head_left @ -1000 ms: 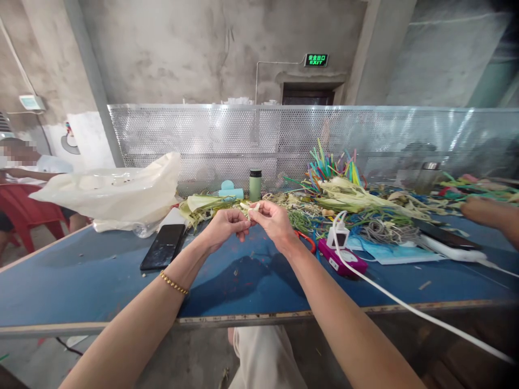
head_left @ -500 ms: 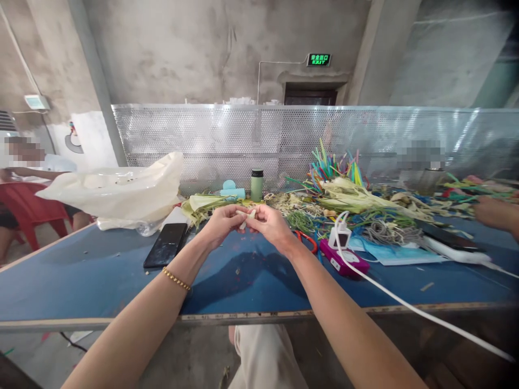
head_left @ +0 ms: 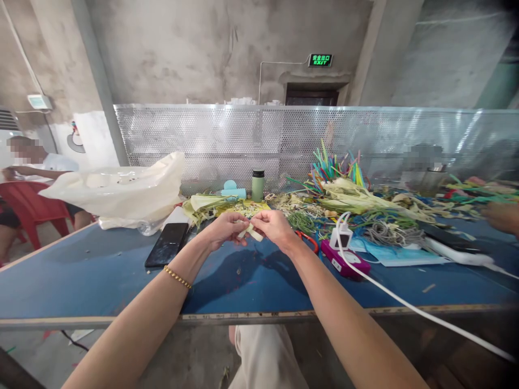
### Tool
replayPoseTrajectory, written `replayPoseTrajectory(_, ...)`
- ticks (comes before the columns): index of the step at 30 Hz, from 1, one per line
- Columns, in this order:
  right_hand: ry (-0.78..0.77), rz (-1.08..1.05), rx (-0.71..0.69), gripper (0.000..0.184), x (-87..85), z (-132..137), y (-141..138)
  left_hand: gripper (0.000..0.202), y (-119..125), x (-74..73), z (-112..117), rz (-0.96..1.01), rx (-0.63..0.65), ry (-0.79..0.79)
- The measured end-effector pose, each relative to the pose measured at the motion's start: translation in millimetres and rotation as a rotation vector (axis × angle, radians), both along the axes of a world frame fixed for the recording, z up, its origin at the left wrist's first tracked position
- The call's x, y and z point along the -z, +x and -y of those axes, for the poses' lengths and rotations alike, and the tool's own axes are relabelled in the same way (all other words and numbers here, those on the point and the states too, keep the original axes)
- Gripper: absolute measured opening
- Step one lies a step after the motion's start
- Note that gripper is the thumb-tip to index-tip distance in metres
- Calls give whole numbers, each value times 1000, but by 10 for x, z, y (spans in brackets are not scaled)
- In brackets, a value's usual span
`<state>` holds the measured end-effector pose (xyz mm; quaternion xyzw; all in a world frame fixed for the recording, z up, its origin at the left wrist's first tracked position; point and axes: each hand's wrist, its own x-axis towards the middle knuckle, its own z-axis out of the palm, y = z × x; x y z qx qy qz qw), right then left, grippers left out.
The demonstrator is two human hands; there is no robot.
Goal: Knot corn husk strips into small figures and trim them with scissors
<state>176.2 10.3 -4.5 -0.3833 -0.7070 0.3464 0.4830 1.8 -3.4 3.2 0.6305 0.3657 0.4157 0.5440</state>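
Note:
Both my hands are held together above the blue table (head_left: 227,292). My left hand (head_left: 225,229), below a beaded gold bracelet, is closed on a pale corn husk strip (head_left: 255,234). My right hand (head_left: 274,227) pinches the same strip between thumb and fingers. One short end of the husk sticks out below the fingertips; the rest is partly hidden by the fingers. Behind the hands lie husk pieces (head_left: 211,203) and a green bottle (head_left: 258,186).
A black phone (head_left: 167,245) and a large plastic bag (head_left: 117,189) are on the left. To the right lie a purple box (head_left: 344,259) with a charger and white cable, red-handled scissors (head_left: 310,241), a blue mask (head_left: 405,255) and a husk pile (head_left: 348,197). A co-worker's hand (head_left: 503,216) is far right.
My hands have drawn slightly apart, and more of the husk strip shows, its end now pointing down and right. The co-worker's hand at the far right has shifted and blurs.

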Motion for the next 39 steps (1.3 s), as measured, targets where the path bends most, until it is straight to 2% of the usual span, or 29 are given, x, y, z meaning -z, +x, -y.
replayPoseTrajectory(2, 39, 26, -19, 22, 1, -1, 4, 26, 4, -3, 9, 7, 20, -31)
replayPoseTrajectory(7, 101, 93, -27, 22, -22, 12, 8, 24, 0, 54, -48, 7, -23, -5)
replayPoseTrajectory(14, 208, 196, 86, 15, 1, -5, -18, 12, -5, 38, -29, -56, 11, -38)
replayPoseTrajectory(18, 253, 217, 117, 15, 14, -20, -30, 12, -9, 30, -20, -77, 20, -37)
replayPoseTrajectory(25, 268, 263, 129, 28, 28, -61, -3, 15, -35, 39, -93, 110, -58, -46)
replayPoseTrajectory(28, 233, 309, 86, 21, 35, -59, -11, 15, -45, 42, -111, 132, -10, -53)
replayPoseTrajectory(32, 253, 345, 167, 16, 20, -37, -25, 27, -38, 42, -97, 122, 37, -81)
replayPoseTrajectory(39, 292, 358, 87, 15, 23, -2, -36, 27, -19, 95, -131, 88, -78, 27)
